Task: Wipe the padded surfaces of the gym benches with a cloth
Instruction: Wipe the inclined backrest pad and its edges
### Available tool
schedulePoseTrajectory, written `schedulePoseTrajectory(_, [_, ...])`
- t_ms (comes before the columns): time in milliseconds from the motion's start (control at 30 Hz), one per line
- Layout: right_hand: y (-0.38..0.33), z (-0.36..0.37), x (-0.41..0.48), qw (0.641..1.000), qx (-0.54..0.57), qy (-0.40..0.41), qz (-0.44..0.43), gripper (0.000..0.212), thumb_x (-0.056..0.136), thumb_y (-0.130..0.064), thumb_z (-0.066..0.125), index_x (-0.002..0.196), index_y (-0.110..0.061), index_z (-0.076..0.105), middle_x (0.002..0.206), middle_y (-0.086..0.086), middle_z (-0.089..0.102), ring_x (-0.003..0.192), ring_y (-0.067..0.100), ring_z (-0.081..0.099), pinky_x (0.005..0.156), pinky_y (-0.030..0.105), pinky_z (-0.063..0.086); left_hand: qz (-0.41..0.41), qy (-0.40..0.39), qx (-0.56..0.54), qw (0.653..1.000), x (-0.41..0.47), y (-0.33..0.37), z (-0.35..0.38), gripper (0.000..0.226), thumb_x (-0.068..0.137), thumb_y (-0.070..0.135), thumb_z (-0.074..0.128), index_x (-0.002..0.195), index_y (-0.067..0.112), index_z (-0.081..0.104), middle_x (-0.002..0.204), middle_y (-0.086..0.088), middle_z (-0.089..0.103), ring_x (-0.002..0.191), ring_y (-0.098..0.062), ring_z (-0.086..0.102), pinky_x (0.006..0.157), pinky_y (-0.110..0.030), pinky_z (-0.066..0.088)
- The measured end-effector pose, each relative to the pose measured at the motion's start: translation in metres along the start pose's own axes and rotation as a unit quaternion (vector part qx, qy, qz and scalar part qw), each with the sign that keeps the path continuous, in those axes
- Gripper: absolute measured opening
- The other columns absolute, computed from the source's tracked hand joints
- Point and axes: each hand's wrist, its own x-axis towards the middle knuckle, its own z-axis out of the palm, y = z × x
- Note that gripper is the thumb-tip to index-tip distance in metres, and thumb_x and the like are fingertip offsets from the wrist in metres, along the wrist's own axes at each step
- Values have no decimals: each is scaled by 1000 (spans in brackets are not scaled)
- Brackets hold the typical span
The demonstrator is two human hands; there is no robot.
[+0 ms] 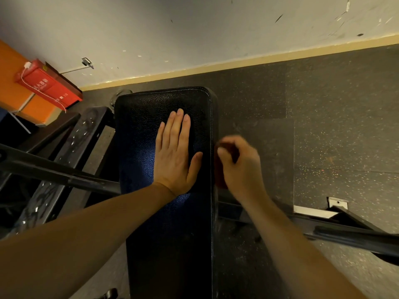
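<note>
- Cloth (220,173) looks soft, light; our right grip (241,167) curls round it, bunched, at pad (140,137) right edge.
- Left grip (174,152) lies flat on pad, holding nothing.

The bench pad (168,234) runs from the near side towards the wall (194,29). The left hand (174,156) lies flat on the far half of the pad, near its right edge. The right hand (239,165) is just beside this edge and holds the cloth (220,175) against the side of the pad. A box (49,85) stands at the far left by the wall.
</note>
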Motion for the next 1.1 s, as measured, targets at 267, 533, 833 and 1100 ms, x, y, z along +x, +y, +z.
schedulePoseTrajectory(267, [21, -9, -23, 986, -114, -112, 39, 9, 99, -19, 62, 103, -26, 65, 90, -16, 61, 86, -2, 60, 77, 16, 44, 0, 2, -4, 1000, 1, 1, 0, 74, 102, 40, 33, 157, -8, 21, 168, -24, 15, 158, -36, 9, 126, -58, 12])
schedulePoseTrajectory(533, [25, -7, -47, 982, -90, -148, 71, 9, 99, -20, 62, 101, -29, 64, 92, -16, 63, 91, 1, 63, 83, 23, 49, -2, 1, -12, 1000, 1, 0, 0, 73, 102, 39, 34, 157, -7, 21, 168, -23, 15, 158, -36, 9, 126, -57, 11])
schedulePoseTrajectory(833, [-10, -5, 11, 999, -44, 4, -22, 10, 98, -17, 63, 102, -25, 64, 88, -21, 60, 85, -11, 57, 84, 13, 45, 2, 2, -10, 1000, 2, 0, -1, 74, 102, 40, 33, 157, -8, 22, 167, -24, 16, 158, -36, 10, 126, -58, 12])
schedulePoseTrajectory(1100, [6, -16, -7, 984, -151, -99, 1, 8, 98, -19, 63, 101, -27, 63, 87, -22, 55, 83, -6, 54, 83, 17, 45, -1, 2, -12, 1000, 1, 1, -1, 74, 101, 40, 34, 157, -7, 21, 168, -23, 16, 158, -36, 10, 126, -58, 13])
